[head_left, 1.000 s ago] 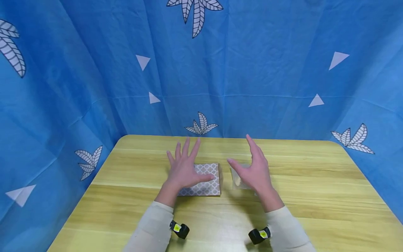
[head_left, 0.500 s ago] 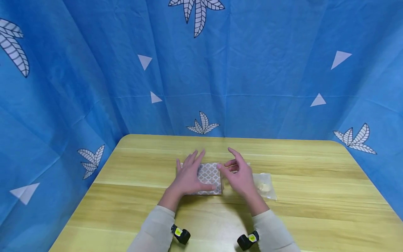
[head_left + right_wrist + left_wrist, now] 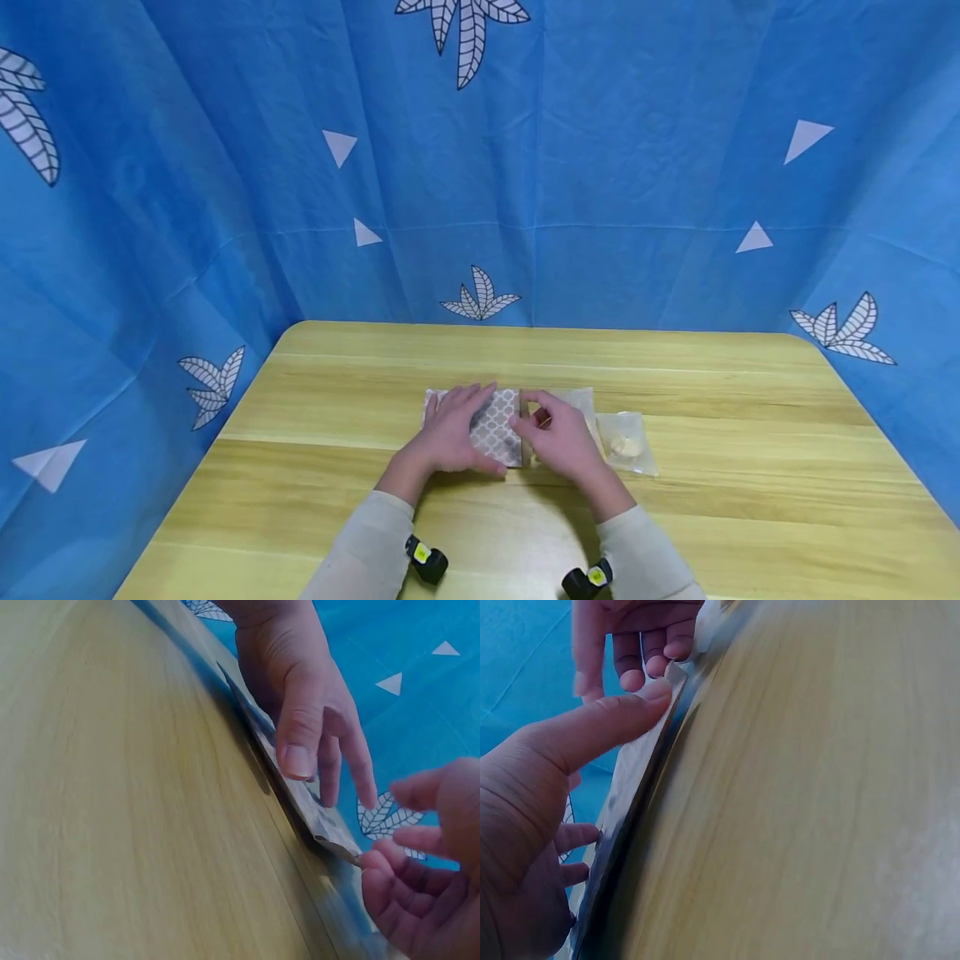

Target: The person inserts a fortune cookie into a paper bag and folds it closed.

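A flat paper bag (image 3: 496, 427) with a grey-and-white lattice print and a brown side edge lies on the table. My left hand (image 3: 450, 433) rests over it with fingers spread, the thumb along its near edge. In the left wrist view that thumb (image 3: 622, 724) touches the rim close to a corner. At the bag's right end my right hand (image 3: 561, 433) has curled fingers, holding the edge between thumb and fingers. The right wrist view has curled fingertips (image 3: 379, 866) at the bag's corner; the exact contact is partly hidden.
Right of the bag lies a small clear plastic packet (image 3: 628, 446) with pale contents. Another translucent packet (image 3: 581, 402) is partly covered by my right hand. The wooden table (image 3: 750, 467) ends at a blue printed curtain (image 3: 637, 167).
Both hands have come down onto the bag. My right hand moved left from over the packets to the bag's right edge, uncovering one packet; its fingers have curled.
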{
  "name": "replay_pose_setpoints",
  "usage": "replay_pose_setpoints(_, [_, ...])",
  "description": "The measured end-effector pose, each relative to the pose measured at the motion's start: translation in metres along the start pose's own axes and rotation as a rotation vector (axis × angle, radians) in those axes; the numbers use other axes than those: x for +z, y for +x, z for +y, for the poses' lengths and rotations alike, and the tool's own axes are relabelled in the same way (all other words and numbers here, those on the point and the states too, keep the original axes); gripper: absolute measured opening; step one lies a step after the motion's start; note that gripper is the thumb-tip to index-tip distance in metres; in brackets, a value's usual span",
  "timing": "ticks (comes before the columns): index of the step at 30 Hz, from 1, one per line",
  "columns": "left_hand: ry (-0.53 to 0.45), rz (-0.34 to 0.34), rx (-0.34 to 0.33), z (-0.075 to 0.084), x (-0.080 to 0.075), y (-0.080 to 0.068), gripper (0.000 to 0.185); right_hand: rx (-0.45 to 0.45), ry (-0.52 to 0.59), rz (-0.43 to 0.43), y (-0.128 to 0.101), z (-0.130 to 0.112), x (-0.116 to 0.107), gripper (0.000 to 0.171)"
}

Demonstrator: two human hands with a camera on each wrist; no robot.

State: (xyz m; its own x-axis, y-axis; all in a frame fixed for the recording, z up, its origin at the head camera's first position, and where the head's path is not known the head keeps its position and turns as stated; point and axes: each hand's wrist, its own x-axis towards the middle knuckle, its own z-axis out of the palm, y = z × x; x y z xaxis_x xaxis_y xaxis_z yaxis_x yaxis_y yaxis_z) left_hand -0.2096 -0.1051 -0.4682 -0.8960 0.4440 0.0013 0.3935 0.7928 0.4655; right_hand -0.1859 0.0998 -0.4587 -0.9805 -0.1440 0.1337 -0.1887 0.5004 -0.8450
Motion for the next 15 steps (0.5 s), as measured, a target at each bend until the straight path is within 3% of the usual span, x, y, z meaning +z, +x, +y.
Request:
replay_pose_setpoints(6, [0.039, -0.024, -0.020, -0.0005, 0.0007, 0.0004, 0.125, 0.033, -0.060, -0.030, -0.0007, 0.0015, 0.0009, 0.031])
replay_pose_setpoints(15, [0.007, 0.004, -0.047, -0.0032, 0.0018, 0.0014, 0.123, 0.075, -0.093, -0.045, -0.0019, 0.0019, -0.0008, 0.033])
